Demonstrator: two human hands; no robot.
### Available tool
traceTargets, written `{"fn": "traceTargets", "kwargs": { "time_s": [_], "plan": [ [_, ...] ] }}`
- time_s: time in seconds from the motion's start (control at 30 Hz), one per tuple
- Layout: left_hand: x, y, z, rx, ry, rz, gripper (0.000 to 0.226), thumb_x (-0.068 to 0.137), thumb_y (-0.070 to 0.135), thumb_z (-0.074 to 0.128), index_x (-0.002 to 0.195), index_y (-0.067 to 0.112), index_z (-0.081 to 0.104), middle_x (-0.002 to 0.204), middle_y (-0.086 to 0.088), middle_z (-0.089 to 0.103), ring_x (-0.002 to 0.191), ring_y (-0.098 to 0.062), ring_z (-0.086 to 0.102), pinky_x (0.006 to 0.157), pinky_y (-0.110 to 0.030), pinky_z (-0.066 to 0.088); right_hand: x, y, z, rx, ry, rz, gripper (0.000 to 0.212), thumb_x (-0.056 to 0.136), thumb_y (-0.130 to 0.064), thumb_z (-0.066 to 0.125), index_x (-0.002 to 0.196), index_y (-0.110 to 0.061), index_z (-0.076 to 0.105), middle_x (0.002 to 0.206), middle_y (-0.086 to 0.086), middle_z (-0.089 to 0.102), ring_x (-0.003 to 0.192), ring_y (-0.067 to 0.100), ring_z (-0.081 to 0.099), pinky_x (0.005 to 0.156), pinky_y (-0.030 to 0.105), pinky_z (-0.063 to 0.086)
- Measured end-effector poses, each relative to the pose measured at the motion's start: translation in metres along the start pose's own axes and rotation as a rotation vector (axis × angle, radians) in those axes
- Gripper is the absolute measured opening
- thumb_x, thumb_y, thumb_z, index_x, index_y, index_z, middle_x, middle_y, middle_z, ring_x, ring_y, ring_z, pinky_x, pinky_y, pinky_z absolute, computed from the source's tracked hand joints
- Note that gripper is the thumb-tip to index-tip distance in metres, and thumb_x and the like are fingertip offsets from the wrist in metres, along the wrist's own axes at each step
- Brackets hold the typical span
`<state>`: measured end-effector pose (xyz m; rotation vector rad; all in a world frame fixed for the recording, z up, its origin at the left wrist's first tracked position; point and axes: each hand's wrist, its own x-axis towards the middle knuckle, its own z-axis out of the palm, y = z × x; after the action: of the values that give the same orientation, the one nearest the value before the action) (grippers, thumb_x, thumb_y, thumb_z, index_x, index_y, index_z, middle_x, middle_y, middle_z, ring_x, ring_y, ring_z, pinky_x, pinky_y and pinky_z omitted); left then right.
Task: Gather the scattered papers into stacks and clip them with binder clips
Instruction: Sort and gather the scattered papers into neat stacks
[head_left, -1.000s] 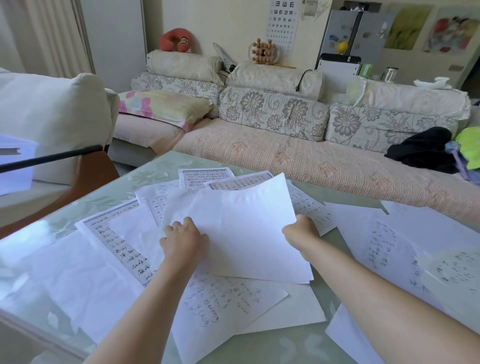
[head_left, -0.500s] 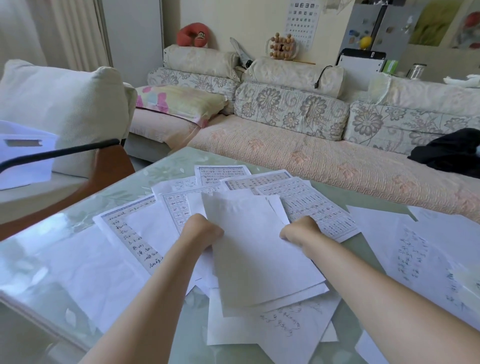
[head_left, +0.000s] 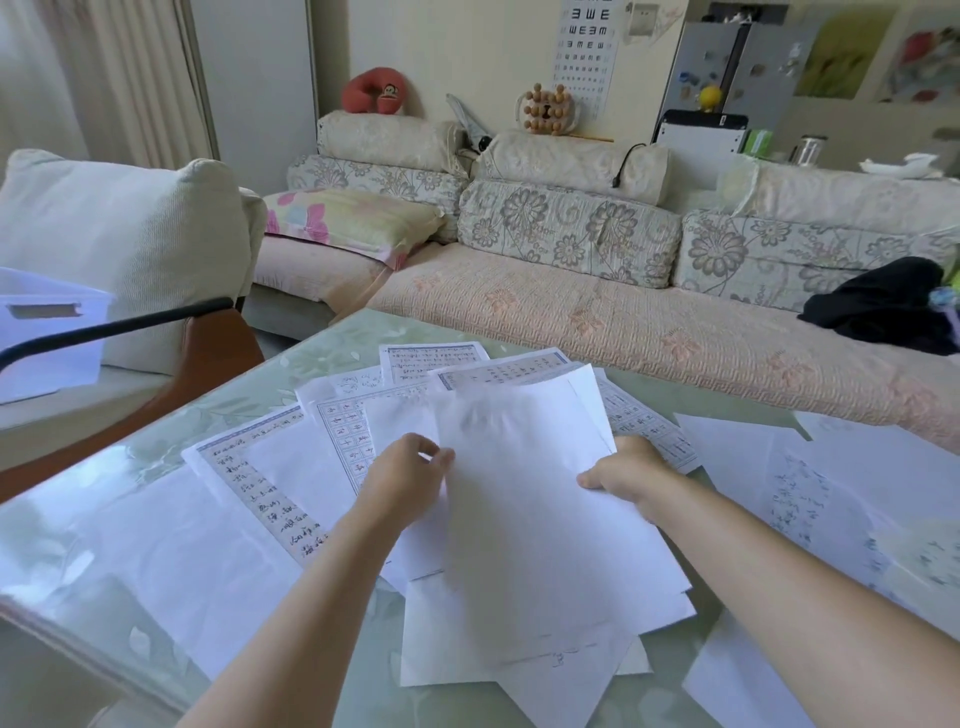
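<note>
Holding a loose stack of white sheets (head_left: 545, 519) at centre frame, the left hand (head_left: 410, 480) pinches its left edge with curled fingers; the right hand (head_left: 631, 475) clamps the right edge. Other papers (head_left: 156, 545) lie scattered across the glass table (head_left: 234, 415).

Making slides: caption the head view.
Left hand and right hand hold a blank sheet above scattered papers on a table.

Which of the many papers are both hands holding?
The blank white sheet on top: left hand and right hand grip its side edges; the other papers lie flat.
</note>
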<state>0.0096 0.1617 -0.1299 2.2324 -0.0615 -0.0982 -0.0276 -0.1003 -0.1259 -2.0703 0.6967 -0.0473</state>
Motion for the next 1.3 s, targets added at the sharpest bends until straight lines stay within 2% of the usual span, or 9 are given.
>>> {"fn": "traceTargets", "kwargs": {
  "time_s": [0.13, 0.33, 0.43, 0.57, 0.73, 0.93, 1.03, 1.17, 1.3],
  "plan": [
    [0.008, -0.016, 0.000, 0.527, 0.138, -0.052, 0.051, 0.092, 0.046, 0.051, 0.131, 0.013, 0.047, 0.134, -0.012, 0.047, 0.125, -0.033, 0.038, 0.098, -0.039, 0.039, -0.002, 0.008, -0.010, -0.106, 0.020, -0.058, 0.037, 0.076, -0.010, 0.075, 0.111, -0.008, 0.064, 0.108, 0.010, 0.069, 0.098, 0.028, 0.066, 0.082, 0.034, 0.055],
    [0.019, -0.005, 0.001, 0.090, 0.125, -0.188, 0.059, 0.087, 0.033, 0.062, 0.135, 0.007, 0.039, 0.130, -0.015, 0.050, 0.126, -0.034, 0.039, 0.085, -0.037, 0.042, 0.004, -0.007, 0.011, -0.098, 0.126, -0.163, 0.016, 0.084, -0.018, 0.068, 0.096, -0.010, 0.062, 0.102, 0.008, 0.068, 0.094, 0.030, 0.065, 0.083, 0.041, 0.056],
    [0.024, -0.007, -0.005, -0.145, 0.104, -0.267, 0.047, 0.079, 0.025, 0.072, 0.113, 0.007, 0.045, 0.107, -0.013, 0.059, 0.096, -0.031, 0.058, 0.063, -0.031, 0.045, 0.010, -0.023, 0.034, -0.198, 0.101, -0.173, 0.026, 0.087, -0.019, 0.060, 0.112, -0.013, 0.059, 0.113, 0.006, 0.063, 0.104, 0.029, 0.059, 0.080, 0.032, 0.050],
    [0.029, -0.016, -0.008, -0.537, 0.009, -0.333, 0.029, 0.075, 0.017, 0.079, 0.079, 0.006, 0.052, 0.069, -0.008, 0.054, 0.063, -0.023, 0.055, 0.061, -0.028, 0.044, 0.016, -0.036, 0.057, -0.469, 0.011, -0.153, 0.036, 0.085, -0.018, 0.050, 0.120, -0.015, 0.054, 0.125, 0.011, 0.056, 0.116, 0.034, 0.051, 0.089, 0.036, 0.050],
    [0.031, -0.022, -0.009, -0.557, -0.012, -0.267, 0.031, 0.068, 0.011, 0.076, 0.096, 0.010, 0.064, 0.092, -0.009, 0.072, 0.082, -0.027, 0.069, 0.078, -0.042, 0.059, 0.017, -0.030, 0.066, -0.293, -0.024, -0.232, 0.028, 0.077, -0.015, 0.055, 0.104, -0.022, 0.061, 0.102, 0.001, 0.068, 0.089, 0.025, 0.065, 0.076, 0.036, 0.057],
    [0.022, -0.011, -0.018, -0.447, 0.094, -0.095, 0.025, 0.077, 0.001, 0.056, 0.096, 0.018, 0.060, 0.091, -0.005, 0.069, 0.082, -0.024, 0.068, 0.074, -0.041, 0.059, 0.009, -0.025, 0.058, -0.021, -0.059, -0.175, 0.072, 0.075, -0.020, 0.076, 0.140, -0.026, 0.045, 0.129, -0.001, 0.057, 0.103, 0.020, 0.062, 0.086, 0.031, 0.052],
    [0.012, 0.001, -0.022, -0.632, 0.064, -0.057, 0.025, 0.087, 0.001, 0.054, 0.104, 0.018, 0.058, 0.097, -0.002, 0.068, 0.084, -0.019, 0.068, 0.067, -0.033, 0.057, 0.007, -0.028, 0.051, 0.170, -0.091, -0.151, 0.059, 0.068, -0.021, 0.081, 0.122, -0.020, 0.057, 0.118, -0.001, 0.067, 0.096, 0.018, 0.069, 0.084, 0.035, 0.057],
    [0.003, 0.005, -0.023, -0.767, -0.002, -0.061, 0.027, 0.084, 0.005, 0.059, 0.109, 0.013, 0.058, 0.103, -0.008, 0.070, 0.091, -0.027, 0.070, 0.081, -0.045, 0.058, -0.004, -0.032, 0.030, 0.292, -0.222, -0.110, 0.041, 0.079, -0.002, 0.075, 0.117, -0.015, 0.064, 0.108, 0.005, 0.074, 0.091, 0.020, 0.072, 0.064, 0.027, 0.056],
    [0.000, 0.000, -0.025, -0.362, -0.071, -0.068, 0.042, 0.074, 0.017, 0.048, 0.114, 0.016, 0.059, 0.106, -0.008, 0.070, 0.094, -0.026, 0.067, 0.087, -0.046, 0.056, -0.009, -0.018, 0.005, 0.101, -0.121, -0.117, 0.024, 0.082, 0.007, 0.065, 0.097, -0.012, 0.067, 0.102, 0.015, 0.073, 0.087, 0.028, 0.069, 0.079, 0.040, 0.059]
  ]
}}
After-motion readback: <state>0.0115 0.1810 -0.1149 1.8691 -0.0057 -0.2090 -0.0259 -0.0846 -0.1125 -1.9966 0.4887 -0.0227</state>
